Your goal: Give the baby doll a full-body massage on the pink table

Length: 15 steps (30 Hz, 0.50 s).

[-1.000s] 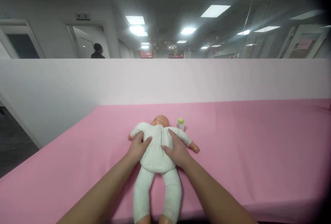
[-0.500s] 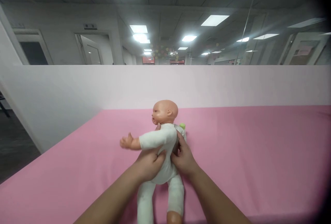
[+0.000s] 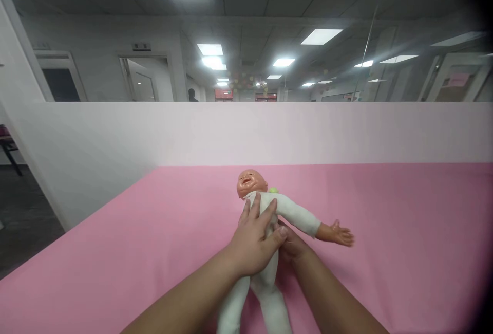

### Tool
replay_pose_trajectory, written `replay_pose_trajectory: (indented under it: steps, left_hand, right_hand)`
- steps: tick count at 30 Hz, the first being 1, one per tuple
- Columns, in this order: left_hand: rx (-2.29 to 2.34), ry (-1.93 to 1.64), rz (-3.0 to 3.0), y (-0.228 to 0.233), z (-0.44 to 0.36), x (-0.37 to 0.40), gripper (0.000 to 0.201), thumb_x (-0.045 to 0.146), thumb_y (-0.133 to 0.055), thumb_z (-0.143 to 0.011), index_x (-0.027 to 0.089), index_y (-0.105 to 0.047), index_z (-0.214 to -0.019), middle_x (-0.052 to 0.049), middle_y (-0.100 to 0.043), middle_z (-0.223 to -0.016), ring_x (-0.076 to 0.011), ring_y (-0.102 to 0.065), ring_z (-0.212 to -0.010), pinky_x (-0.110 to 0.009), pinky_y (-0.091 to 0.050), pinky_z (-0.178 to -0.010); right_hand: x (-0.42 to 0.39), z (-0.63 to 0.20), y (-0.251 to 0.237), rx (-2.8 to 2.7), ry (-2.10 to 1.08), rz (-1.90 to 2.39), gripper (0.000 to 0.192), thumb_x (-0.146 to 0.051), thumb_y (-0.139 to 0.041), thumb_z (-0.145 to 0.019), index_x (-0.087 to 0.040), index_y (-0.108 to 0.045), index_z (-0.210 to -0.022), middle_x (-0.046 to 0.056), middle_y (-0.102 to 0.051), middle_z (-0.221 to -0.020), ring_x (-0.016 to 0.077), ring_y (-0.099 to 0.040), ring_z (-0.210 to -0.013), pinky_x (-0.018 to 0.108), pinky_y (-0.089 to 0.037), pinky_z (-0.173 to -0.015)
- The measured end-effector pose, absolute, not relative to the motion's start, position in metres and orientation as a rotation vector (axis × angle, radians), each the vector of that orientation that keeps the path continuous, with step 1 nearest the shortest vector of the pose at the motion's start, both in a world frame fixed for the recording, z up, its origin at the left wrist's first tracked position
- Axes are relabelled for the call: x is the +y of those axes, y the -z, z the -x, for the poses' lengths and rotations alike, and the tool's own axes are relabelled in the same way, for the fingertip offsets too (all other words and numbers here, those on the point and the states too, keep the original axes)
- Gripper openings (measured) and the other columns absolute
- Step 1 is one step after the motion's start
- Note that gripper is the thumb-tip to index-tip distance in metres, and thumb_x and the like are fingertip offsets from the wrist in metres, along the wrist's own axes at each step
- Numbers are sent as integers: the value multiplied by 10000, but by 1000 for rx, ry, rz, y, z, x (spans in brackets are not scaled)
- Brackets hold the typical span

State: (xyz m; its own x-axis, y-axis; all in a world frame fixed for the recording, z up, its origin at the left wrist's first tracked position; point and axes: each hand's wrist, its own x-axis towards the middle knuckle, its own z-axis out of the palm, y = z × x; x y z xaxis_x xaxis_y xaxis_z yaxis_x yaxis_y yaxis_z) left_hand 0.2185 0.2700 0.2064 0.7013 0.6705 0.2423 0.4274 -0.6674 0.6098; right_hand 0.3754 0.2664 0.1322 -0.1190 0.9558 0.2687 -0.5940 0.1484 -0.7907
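A baby doll (image 3: 269,275) with a white cloth body and hard plastic head is held above the pink surface. Its head (image 3: 249,182) leans back with the face upward, and one arm (image 3: 298,215) stretches to the right. Across the front of its torso lies my left hand (image 3: 252,244), fingers apart and pressed against the cloth, clasping the doll from the front. My right hand (image 3: 291,245) grips the torso from behind on the right; most of its fingers are hidden. A small green thing (image 3: 273,190) shows just behind the doll's shoulder.
The pink-covered tabletop (image 3: 385,236) runs back to a low white partition (image 3: 308,133). A white wall panel (image 3: 96,159) borders it on the left. Above the partition are glass, doorways and ceiling lights; a distant dark figure (image 3: 191,95) shows there.
The doll has turned from facing left to lying face up, its visible arm now pointing right. My left hand has moved onto its chest, and my right hand has gone farther behind it.
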Motion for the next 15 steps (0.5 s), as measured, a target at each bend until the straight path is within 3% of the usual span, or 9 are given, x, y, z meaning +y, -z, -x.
replay_pose_trajectory:
  steps: [3, 6, 9, 11, 13, 15]
  left_hand:
    - [650, -654, -2406, -199, -213, 277, 733, 647, -504, -961, 366, -305, -1609, -35, -40, -1725, -388, 78, -1565, -664, -101, -1232]
    - [443, -787, -2402, -186, -202, 285, 759, 606, -568, -944, 337, -319, -1609, -54, -203, -1705, -361, -83, -1575, -593, -135, -1258]
    - [392, -1050, -2335, -167, -194, 293, 738, 528, -565, -960, 280, -308, -1606, -116, -354, -1635, -335, -317, -1503, -536, -273, -1224]
    - [470, -1264, -2293, -154, -191, 299, 621, 468, -547, -972, 248, -404, -1535, -140, -494, -1502, -310, -471, -1370, -501, -392, -1134]
    - [623, -1359, -2242, -143, -190, 307, 463, 438, -525, -983, 220, -530, -1391, -129, -615, -1286, -270, -582, -1162, -428, -490, -967]
    - [776, -1317, -2199, -136, -189, 316, 327, 440, -502, -995, 194, -630, -1168, -85, -658, -1039, -218, -603, -922, -342, -495, -787]
  right_hand:
    - [265, -375, -131, -871, -1580, 377, 725, -702, -752, -762, -206, -645, -1282, 109, -701, -1194, 318, -634, -1179, 445, -477, -1003]
    - [262, -378, -130, -726, -1638, 378, 829, -803, -676, -741, -197, -631, -1304, 121, -713, -1147, 330, -652, -1135, 461, -497, -964]
    - [259, -381, -131, -588, -1571, 495, 613, -644, -783, -741, -191, -684, -1142, 102, -738, -986, 309, -701, -972, 445, -534, -903]
    - [259, -381, -133, -583, -1522, 536, 502, -526, -824, -744, -176, -692, -1078, 108, -737, -948, 295, -712, -909, 425, -549, -871]
    - [260, -380, -136, -639, -1525, 538, 542, -523, -832, -723, -159, -691, -1098, 135, -732, -978, 307, -714, -904, 433, -562, -848]
    - [263, -380, -137, -660, -1510, 552, 578, -550, -841, -688, -166, -692, -1093, 133, -728, -961, 308, -715, -881, 437, -576, -819]
